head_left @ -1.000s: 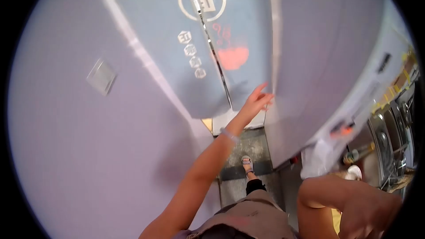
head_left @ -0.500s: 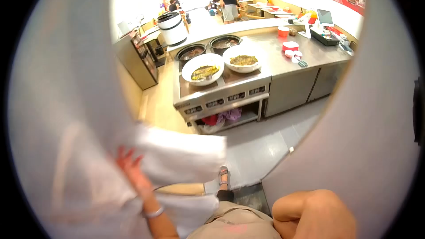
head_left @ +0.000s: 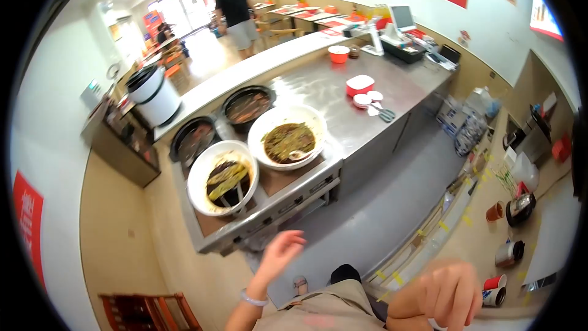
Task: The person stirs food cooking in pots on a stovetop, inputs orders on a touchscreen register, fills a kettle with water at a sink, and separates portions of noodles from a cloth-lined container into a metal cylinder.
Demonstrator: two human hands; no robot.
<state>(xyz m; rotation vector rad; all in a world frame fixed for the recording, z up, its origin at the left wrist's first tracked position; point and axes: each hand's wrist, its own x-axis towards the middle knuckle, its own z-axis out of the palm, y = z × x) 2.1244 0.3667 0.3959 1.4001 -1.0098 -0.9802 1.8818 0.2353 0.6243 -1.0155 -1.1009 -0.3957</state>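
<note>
My left hand [head_left: 282,254] is in front of the stove, its fingers stretched out loosely and nothing in them. My right hand [head_left: 450,294] is low at the right, blurred, its fingers bent downward; whether it grips anything is unclear. Nearest to the left hand is a white bowl [head_left: 195,179] with dark liquid, yellow-green food and a utensil handle. Beside it stands a second white bowl [head_left: 317,124] of greenish-brown food with a pale spoon [head_left: 299,155]. Both bowls rest on the stove [head_left: 269,217]. Neither hand touches them.
Two dark pots [head_left: 248,107] sit behind the bowls. On the steel counter [head_left: 306,89] are a red-and-white container [head_left: 359,86], scissors [head_left: 386,114] and an orange-red bowl [head_left: 338,54]. A side counter [head_left: 471,251] holds jars and cups. A person [head_left: 236,9] stands beyond the partition.
The white cloth-like hangings around the view are gone. My left hand has moved off the cloth toward the stove. My right hand has come into view, and the stove looks nearer.
</note>
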